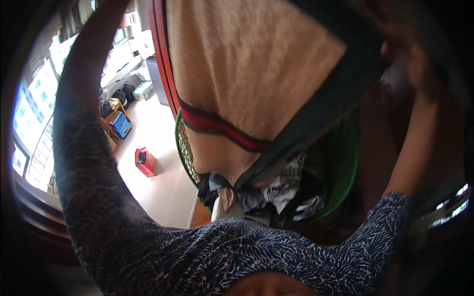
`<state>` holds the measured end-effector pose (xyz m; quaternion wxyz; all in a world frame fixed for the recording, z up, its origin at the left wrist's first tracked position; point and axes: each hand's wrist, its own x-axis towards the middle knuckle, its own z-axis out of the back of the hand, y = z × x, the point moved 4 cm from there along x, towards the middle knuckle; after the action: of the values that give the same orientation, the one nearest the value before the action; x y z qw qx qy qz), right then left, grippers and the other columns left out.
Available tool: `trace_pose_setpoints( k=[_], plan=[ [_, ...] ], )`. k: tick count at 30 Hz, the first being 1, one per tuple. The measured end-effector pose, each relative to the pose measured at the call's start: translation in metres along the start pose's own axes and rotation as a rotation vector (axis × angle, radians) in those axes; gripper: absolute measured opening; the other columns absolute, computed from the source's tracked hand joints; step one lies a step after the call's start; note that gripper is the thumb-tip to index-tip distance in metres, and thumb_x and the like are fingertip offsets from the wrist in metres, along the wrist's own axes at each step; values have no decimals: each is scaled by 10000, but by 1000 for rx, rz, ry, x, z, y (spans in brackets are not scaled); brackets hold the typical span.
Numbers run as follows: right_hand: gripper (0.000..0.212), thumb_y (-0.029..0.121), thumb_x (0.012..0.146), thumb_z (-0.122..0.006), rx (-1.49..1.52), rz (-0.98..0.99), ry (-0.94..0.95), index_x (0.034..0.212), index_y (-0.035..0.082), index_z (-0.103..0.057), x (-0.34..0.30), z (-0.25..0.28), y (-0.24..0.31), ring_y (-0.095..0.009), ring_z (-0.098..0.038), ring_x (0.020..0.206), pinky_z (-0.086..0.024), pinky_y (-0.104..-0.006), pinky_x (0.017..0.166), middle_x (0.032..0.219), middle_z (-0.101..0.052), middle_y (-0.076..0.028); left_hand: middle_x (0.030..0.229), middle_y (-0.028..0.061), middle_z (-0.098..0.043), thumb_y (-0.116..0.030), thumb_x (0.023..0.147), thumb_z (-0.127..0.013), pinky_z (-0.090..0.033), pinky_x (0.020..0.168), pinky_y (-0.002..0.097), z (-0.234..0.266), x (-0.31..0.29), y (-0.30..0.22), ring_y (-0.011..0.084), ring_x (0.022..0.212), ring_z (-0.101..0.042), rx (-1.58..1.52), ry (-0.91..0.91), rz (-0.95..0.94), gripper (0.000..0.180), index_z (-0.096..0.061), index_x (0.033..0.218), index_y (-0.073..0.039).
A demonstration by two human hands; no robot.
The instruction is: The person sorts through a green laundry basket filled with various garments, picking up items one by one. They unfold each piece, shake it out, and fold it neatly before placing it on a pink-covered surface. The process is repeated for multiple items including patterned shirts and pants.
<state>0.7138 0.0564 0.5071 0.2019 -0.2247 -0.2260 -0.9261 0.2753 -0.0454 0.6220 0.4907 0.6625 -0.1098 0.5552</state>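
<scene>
A tan blanket (242,64) with a dark border and a red-and-black stripe hangs in front of me, stretched from the upper edge of the view down to a green laundry basket (351,177). My right hand (412,61), dim and partly in shadow, is raised at the upper right with its fingers closed at the blanket's dark border. Upward along the left side runs my left arm (79,113); its hand lies beyond the upper edge. The blanket's lower end reaches dark and white clothes (281,192) inside the basket.
A red bag (145,162) stands on the pale floor (163,197) to the left. Farther off are a blue box (120,125), a wooden stool (117,104), black bags (123,93) and a green-and-white box (143,91). A red door frame (165,54) rises beside the blanket.
</scene>
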Motion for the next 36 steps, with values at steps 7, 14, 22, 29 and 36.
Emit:
trace_pose_setpoints(
  k=[7, 14, 22, 29, 36],
  plan=[
    [121, 47, 619, -688, -547, 248, 529, 642, 64, -570, 52, -133, 61, -262, -628, 1022, -297, -503, 1058, 823, -678, -26, 739, 131, -655, -195, 795, -573, -478, 625, 463, -2, 11, -109, 321, 721, -649, -252, 148, 245, 143, -682, 753, -112],
    [75, 100, 784, -648, -723, 240, 121, 796, 30, -624, 70, -114, 42, -238, -624, 603, -505, -322, 594, 701, -638, -102, 649, 215, -593, -93, 713, -566, -458, 633, 477, 23, 13, -142, 388, 685, -608, -562, -7, 161, 112, -633, 663, -19],
    [264, 47, 847, -618, -1170, -319, 77, 1104, -12, -615, 64, -35, -31, -251, -679, 711, -490, -342, 627, 850, -684, -180, 661, 188, -626, -297, 679, -747, -482, 624, 408, 25, 2, -99, 320, 649, -626, -684, 126, 173, 306, -682, 698, 1],
    [361, 73, 855, -627, -864, -175, -104, 1179, 57, -469, 50, -18, -32, -266, -683, 847, -513, -360, 676, 930, -686, -169, 666, 99, -665, -238, 671, -810, -489, 584, 318, 26, -28, -95, 179, 615, -633, -909, 11, 342, 265, -706, 743, -6],
    [326, 272, 858, -653, -1201, -346, -236, 1085, 39, -648, 51, 12, -47, -284, -668, 761, -504, -373, 649, 784, -655, -174, 688, 50, -654, -96, 660, -812, -486, 560, 267, 49, -30, -109, 94, 648, -615, -1135, 56, 485, 180, -699, 761, 0]
  ],
)
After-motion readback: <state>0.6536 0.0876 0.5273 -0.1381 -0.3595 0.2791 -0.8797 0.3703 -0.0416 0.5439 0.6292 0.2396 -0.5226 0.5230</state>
